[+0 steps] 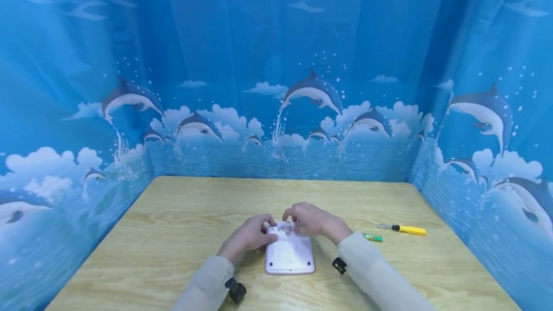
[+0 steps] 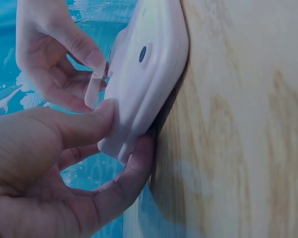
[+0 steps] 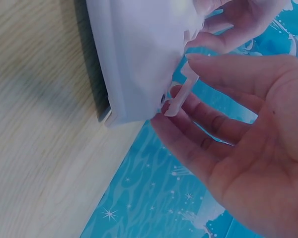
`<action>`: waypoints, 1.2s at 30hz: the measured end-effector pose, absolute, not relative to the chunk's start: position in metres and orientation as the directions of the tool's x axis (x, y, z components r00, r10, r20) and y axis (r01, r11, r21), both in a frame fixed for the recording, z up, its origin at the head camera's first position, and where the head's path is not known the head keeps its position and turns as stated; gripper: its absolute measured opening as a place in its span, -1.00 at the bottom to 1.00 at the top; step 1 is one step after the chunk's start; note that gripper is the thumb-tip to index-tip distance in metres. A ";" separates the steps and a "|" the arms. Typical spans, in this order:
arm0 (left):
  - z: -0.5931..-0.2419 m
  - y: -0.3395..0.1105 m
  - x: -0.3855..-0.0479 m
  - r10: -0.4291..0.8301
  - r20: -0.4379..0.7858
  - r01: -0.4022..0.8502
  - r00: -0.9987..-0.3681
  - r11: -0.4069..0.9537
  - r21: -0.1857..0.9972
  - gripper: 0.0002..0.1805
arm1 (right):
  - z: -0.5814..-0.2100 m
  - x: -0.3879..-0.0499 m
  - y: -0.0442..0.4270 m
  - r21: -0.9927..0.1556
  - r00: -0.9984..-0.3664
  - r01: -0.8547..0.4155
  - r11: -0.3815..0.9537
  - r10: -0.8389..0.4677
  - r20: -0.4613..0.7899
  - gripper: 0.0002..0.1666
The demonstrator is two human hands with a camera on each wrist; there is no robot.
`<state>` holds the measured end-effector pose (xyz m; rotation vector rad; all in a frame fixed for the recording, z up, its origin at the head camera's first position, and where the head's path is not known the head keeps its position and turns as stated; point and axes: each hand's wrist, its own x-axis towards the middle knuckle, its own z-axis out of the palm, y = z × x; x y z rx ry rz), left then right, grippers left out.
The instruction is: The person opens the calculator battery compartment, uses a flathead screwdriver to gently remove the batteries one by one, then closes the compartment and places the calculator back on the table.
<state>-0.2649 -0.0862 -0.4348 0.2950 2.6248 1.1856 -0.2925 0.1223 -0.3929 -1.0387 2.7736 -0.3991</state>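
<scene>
A flat white device (image 1: 290, 253) lies with its underside up on the table, small dark feet at its corners. Near its far edge a battery compartment (image 1: 285, 228) shows uncovered; its inside is too small to make out. My left hand (image 1: 249, 236) grips the device's left side, thumb on the upper face and fingers beneath. Over the far right part, my right hand (image 1: 317, 221) pinches a small white battery cover (image 3: 184, 91) between thumb and fingers. In the left wrist view that cover (image 2: 93, 90) stands tilted off the device, close to its edge.
Right of the right forearm, a green battery (image 1: 373, 237) lies on the wooden table (image 1: 194, 205), partly behind the sleeve. A yellow-handled screwdriver (image 1: 410, 229) rests farther right. Blue dolphin-printed curtains (image 1: 276, 61) close off the back and both sides.
</scene>
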 end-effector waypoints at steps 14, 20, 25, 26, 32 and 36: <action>-0.434 -0.088 -0.266 0.288 -0.125 0.097 -0.949 0.647 0.756 -0.73 | -0.394 -0.292 0.116 -0.282 -0.720 -0.658 0.698 -0.693 -0.034 -0.55; -0.433 -0.088 -0.265 0.293 -0.122 0.099 -0.948 0.639 0.763 -0.73 | -0.394 -0.291 0.114 -0.279 -0.724 -0.653 0.704 -0.688 -0.043 -0.55; -0.433 -0.087 -0.266 0.290 -0.122 0.096 -0.949 0.635 0.766 -0.74 | -0.395 -0.291 0.113 -0.265 -0.722 -0.659 0.704 -0.691 -0.038 -0.57; -0.433 -0.087 -0.266 0.289 -0.123 0.094 -0.949 0.635 0.766 -0.74 | -0.395 -0.291 0.113 -0.265 -0.722 -0.660 0.703 -0.691 -0.038 -0.57; -0.434 -0.086 -0.267 0.284 -0.141 0.074 -0.949 0.630 0.773 -0.74 | -0.395 -0.290 0.113 -0.267 -0.725 -0.654 0.708 -0.687 -0.046 -0.55; -0.435 -0.086 -0.267 0.283 -0.139 0.075 -0.949 0.632 0.771 -0.74 | -0.395 -0.289 0.113 -0.264 -0.722 -0.658 0.705 -0.691 -0.044 -0.55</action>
